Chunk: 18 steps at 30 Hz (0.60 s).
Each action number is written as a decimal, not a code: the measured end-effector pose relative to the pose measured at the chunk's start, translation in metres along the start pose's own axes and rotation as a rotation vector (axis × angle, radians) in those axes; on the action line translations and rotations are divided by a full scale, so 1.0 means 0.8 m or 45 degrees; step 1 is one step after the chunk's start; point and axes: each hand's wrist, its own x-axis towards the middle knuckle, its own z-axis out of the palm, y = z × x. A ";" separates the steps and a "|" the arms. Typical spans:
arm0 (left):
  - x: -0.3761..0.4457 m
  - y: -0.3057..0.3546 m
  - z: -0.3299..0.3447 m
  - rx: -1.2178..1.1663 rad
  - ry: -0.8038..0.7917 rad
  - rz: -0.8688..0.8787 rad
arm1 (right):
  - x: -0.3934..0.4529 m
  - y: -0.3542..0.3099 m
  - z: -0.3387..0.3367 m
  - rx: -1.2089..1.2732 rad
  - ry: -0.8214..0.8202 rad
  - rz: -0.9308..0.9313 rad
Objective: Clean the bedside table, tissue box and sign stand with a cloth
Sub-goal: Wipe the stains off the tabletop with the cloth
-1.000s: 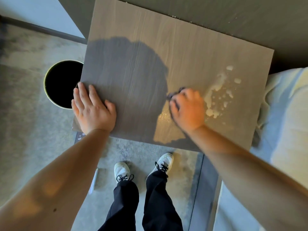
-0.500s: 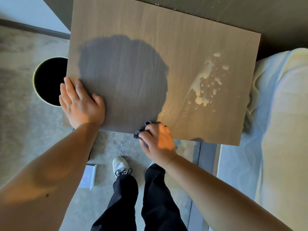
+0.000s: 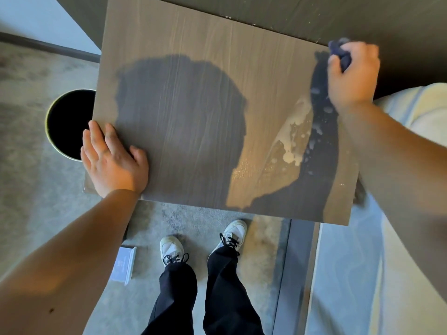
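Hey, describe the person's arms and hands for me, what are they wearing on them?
Nothing shows on them. Both forearms are bare with no sleeves in view, and the left hand and right hand wear no gloves, and no rings, watch or bracelet can be seen. A small dark mark sits on the left forearm. Below are black trousers and white lace-up sneakers.

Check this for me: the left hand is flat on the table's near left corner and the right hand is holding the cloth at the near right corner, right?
Not quite. In the head view the right hand holds the cloth at the table's far right corner, not the near one. The left hand is flat on the near left corner, as you said.
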 end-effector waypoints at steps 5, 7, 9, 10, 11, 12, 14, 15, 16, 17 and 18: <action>0.000 0.000 0.000 -0.001 0.014 -0.003 | 0.029 0.030 0.019 -0.287 -0.098 0.147; 0.000 0.001 0.001 -0.007 0.013 -0.002 | 0.019 0.021 0.022 -0.345 -0.105 0.098; 0.000 0.002 0.000 -0.009 0.005 0.001 | -0.002 0.010 0.021 -0.321 -0.107 0.039; 0.000 0.001 0.000 -0.007 -0.001 0.004 | -0.018 0.003 0.022 -0.282 -0.117 0.001; 0.000 0.000 -0.001 -0.006 -0.004 0.003 | -0.036 -0.005 0.024 -0.243 -0.138 -0.052; -0.001 0.000 -0.001 -0.006 -0.009 0.001 | -0.056 -0.014 0.026 -0.209 -0.169 -0.101; -0.001 0.001 -0.002 -0.011 -0.022 -0.001 | -0.102 -0.037 0.031 -0.144 -0.223 -0.178; -0.001 0.002 -0.002 -0.013 -0.025 0.001 | -0.128 -0.051 0.034 -0.116 -0.246 -0.219; -0.001 0.002 -0.002 -0.013 -0.028 0.003 | -0.156 -0.066 0.036 -0.097 -0.259 -0.264; -0.001 0.002 -0.002 -0.014 -0.033 0.005 | -0.183 -0.079 0.039 -0.087 -0.278 -0.312; -0.001 0.002 -0.002 -0.014 -0.037 0.005 | -0.211 -0.091 0.041 -0.086 -0.309 -0.357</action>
